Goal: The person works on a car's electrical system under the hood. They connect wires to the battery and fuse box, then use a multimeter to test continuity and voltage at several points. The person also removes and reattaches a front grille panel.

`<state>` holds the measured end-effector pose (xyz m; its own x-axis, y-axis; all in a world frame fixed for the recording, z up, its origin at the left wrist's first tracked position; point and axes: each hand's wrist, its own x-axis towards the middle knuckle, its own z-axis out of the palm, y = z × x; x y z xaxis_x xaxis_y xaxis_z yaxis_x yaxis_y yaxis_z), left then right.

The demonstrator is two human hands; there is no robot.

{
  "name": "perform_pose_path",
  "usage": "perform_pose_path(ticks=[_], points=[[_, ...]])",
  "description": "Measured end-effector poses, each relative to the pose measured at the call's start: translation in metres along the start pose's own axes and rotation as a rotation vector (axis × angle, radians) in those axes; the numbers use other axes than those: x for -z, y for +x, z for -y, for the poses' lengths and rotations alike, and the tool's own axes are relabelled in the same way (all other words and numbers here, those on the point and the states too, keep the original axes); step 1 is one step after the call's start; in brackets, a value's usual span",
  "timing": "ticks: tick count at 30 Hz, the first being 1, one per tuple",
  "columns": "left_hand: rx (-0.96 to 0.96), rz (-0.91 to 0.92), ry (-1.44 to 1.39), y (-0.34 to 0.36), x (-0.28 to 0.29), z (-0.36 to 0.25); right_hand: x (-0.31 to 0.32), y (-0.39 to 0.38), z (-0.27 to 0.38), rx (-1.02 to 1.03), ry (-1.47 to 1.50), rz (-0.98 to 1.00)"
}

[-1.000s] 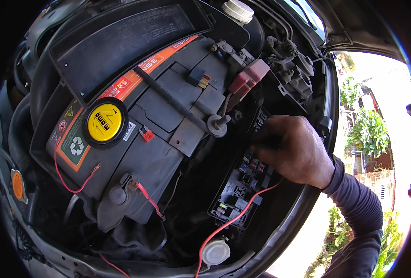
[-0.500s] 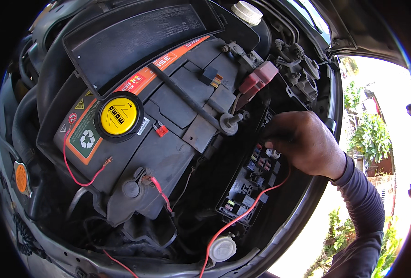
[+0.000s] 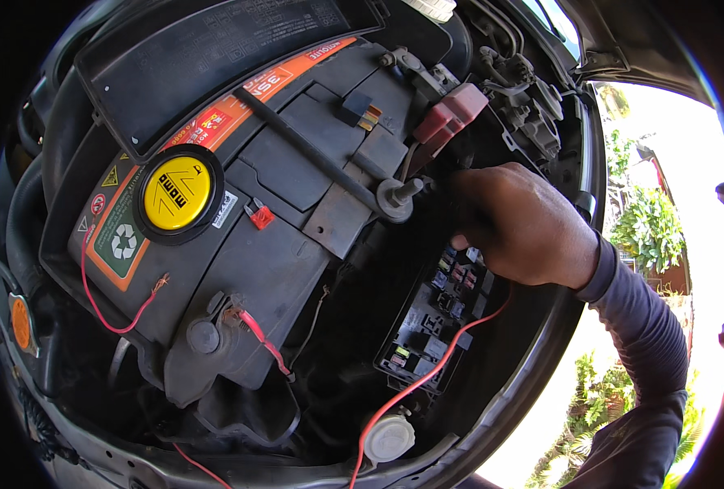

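battery (image 3: 272, 175): white recycling symbol (image 3: 124, 242), yellow warning triangle (image 3: 111, 177), red prohibition circle (image 3: 98, 204) | yellow round button (image 3: 178, 196): black lettering (image 3: 173, 186)

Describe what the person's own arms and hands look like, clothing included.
The right hand is ungloved, with no watch showing at the wrist; deep shadow hides most fingers, so rings can't be judged. A dark, close-fitting long sleeve, bunched in ring-like folds along the forearm, ends there. The left hand and arm are out of view.

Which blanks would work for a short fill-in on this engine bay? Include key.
1. The round button on the battery has a ____ centre.
2. The small fuse nearest that button is ____.
3. The hand at the fuse box is the person's ____ one.

Missing words: yellow; red; right
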<state>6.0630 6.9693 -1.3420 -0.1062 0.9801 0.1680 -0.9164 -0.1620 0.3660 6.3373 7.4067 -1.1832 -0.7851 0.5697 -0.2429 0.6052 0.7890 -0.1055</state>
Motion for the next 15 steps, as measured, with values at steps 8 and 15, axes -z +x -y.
perform_pose_path(ticks=[8,15], points=[[0.048,-0.128,-0.070,0.009,-0.019,0.000,0.015,0.004,-0.003,-0.025,0.134,0.163],[0.103,-0.039,-0.054,0.015,-0.022,-0.011,0.005,0.012,0.012,0.021,-0.085,0.149]])
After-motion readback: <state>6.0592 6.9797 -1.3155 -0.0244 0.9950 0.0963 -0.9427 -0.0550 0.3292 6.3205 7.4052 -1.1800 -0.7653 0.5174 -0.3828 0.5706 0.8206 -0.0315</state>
